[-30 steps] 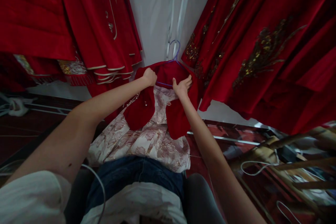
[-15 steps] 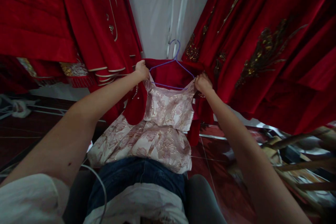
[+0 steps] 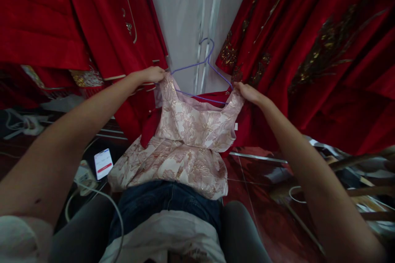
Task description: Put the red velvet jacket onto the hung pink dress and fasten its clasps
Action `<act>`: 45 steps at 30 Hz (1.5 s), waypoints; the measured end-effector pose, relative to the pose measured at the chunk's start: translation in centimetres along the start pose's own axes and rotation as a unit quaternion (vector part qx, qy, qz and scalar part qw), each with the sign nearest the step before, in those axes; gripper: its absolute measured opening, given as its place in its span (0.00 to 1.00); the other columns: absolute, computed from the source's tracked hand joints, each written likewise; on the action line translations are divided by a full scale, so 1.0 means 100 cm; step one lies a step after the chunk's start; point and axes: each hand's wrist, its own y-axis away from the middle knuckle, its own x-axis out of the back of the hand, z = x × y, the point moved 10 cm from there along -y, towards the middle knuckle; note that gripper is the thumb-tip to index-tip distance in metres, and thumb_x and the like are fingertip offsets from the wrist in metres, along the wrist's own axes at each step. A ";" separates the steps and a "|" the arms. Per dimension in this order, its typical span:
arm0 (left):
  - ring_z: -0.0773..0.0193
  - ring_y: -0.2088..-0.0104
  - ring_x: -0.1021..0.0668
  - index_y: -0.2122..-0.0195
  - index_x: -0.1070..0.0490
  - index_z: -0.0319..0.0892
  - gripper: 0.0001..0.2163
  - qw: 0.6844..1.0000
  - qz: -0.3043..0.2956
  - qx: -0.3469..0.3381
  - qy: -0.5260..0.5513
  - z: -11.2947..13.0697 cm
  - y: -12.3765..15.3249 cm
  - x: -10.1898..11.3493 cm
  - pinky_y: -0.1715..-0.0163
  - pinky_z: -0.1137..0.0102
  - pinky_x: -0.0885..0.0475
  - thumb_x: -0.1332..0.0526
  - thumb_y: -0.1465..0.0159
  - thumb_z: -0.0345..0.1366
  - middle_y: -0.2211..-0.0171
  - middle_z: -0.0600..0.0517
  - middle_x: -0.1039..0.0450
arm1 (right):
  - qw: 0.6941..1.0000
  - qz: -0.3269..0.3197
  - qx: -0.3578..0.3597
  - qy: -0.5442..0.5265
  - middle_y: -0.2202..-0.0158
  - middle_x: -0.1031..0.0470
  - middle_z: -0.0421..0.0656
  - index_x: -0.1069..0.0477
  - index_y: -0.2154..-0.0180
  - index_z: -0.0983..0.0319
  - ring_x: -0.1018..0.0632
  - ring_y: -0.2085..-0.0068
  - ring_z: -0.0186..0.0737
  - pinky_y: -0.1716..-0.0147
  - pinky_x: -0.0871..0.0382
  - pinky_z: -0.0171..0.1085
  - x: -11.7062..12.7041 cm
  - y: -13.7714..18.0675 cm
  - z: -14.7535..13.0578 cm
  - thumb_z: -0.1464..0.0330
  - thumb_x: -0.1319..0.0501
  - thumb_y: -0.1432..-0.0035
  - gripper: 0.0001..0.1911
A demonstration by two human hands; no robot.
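A pink-and-white brocade dress (image 3: pixel 197 125) with metallic floral patterning hangs on a thin purple hanger (image 3: pixel 210 55), its skirt spread over my lap. My left hand (image 3: pixel 155 74) is closed on the shoulder strap at the left, close to that end of the hanger. On the other side, my right hand (image 3: pixel 247 91) pinches the opposite strap near the hanger's right end. Red cloth (image 3: pixel 151 127) shows behind and beside the bodice; how it is attached to the dress, if at all, I cannot tell.
Red garments with gold decoration hang at the left (image 3: pixel 101 20) and right (image 3: pixel 308 57). A lit phone (image 3: pixel 103 163) lies by my left leg, near a white cable (image 3: pixel 119 213). Wooden bars (image 3: pixel 367 191) and clutter stand at lower right, over a red tiled floor (image 3: pixel 249 189).
Both hands have moved outward, drawing the straps apart. The red cloth that lay over the hanger and shoulders has dropped behind the dress. The phone has come into view.
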 end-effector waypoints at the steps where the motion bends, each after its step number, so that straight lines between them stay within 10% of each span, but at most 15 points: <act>1: 0.57 0.59 0.24 0.57 0.27 0.35 0.20 1.000 0.014 0.007 -0.010 0.004 -0.001 -0.003 0.58 0.68 0.31 0.52 0.37 0.42 0.59 0.41 0.25 | 0.999 0.023 0.015 0.029 0.66 0.24 0.49 0.31 0.74 0.63 0.25 0.62 0.44 0.58 0.34 0.39 -0.001 0.001 -0.006 0.62 0.57 0.34 0.23; 12: 0.63 0.68 0.26 0.64 0.27 0.39 0.25 0.977 0.162 -0.109 0.085 0.025 0.026 0.000 0.66 0.72 0.34 0.57 0.33 0.52 0.70 0.49 0.26 | 0.990 0.055 -0.061 -0.119 0.76 0.26 0.46 0.29 0.72 0.61 0.24 0.68 0.46 0.64 0.30 0.42 0.000 0.012 0.034 0.49 0.55 0.37 0.28; 20: 0.63 0.71 0.26 0.66 0.27 0.39 0.24 0.988 0.144 -0.026 0.055 -0.007 0.021 -0.022 0.69 0.73 0.35 0.57 0.33 0.50 0.72 0.48 0.25 | 0.970 0.082 0.008 -0.229 0.72 0.28 0.39 0.33 0.68 0.59 0.26 0.70 0.36 0.66 0.29 0.37 0.022 0.026 0.030 0.60 0.40 0.43 0.10; 25: 0.60 0.69 0.23 0.66 0.24 0.40 0.20 0.994 0.023 0.031 -0.101 -0.031 0.046 -0.061 0.70 0.72 0.35 0.53 0.34 0.45 0.70 0.46 0.22 | 0.936 0.177 -0.063 -0.297 0.69 0.26 0.41 0.35 0.68 0.60 0.25 0.68 0.38 0.68 0.26 0.40 0.015 0.041 0.081 0.64 0.40 0.46 0.07; 30: 0.60 0.69 0.21 0.66 0.23 0.41 0.17 0.969 -0.054 -0.119 -0.210 0.028 0.081 -0.104 0.69 0.72 0.33 0.51 0.34 0.40 0.69 0.44 0.22 | 0.945 0.092 -0.131 -0.286 0.74 0.27 0.42 0.35 0.70 0.60 0.26 0.74 0.38 0.74 0.26 0.40 -0.036 0.057 0.114 0.61 0.36 0.50 0.11; 37: 0.55 0.45 0.29 0.57 0.23 0.39 0.14 0.919 0.107 -0.341 -0.166 0.185 0.076 -0.105 0.45 0.61 0.35 0.47 0.33 0.36 0.49 0.41 0.28 | 0.985 0.016 0.141 -0.094 0.67 0.26 0.45 0.34 0.68 0.58 0.25 0.65 0.45 0.60 0.29 0.45 -0.056 0.060 0.006 0.51 0.44 0.42 0.17; 40: 0.47 0.35 0.42 0.59 0.22 0.41 0.11 0.920 0.170 -0.320 -0.150 0.209 0.051 -0.108 0.36 0.48 0.50 0.43 0.37 0.35 0.36 0.43 0.41 | 0.973 0.064 0.190 -0.110 0.57 0.26 0.49 0.35 0.65 0.58 0.26 0.53 0.48 0.50 0.33 0.48 -0.045 0.059 -0.025 0.51 0.48 0.39 0.17; 45: 0.40 0.34 0.45 0.63 0.20 0.38 0.11 0.962 0.104 -0.216 -0.133 0.200 0.015 -0.145 0.39 0.41 0.50 0.40 0.41 0.36 0.32 0.41 0.50 | 0.954 0.130 0.231 -0.141 0.50 0.29 0.50 0.36 0.67 0.57 0.32 0.41 0.48 0.41 0.41 0.50 -0.021 0.058 -0.036 0.49 0.49 0.37 0.19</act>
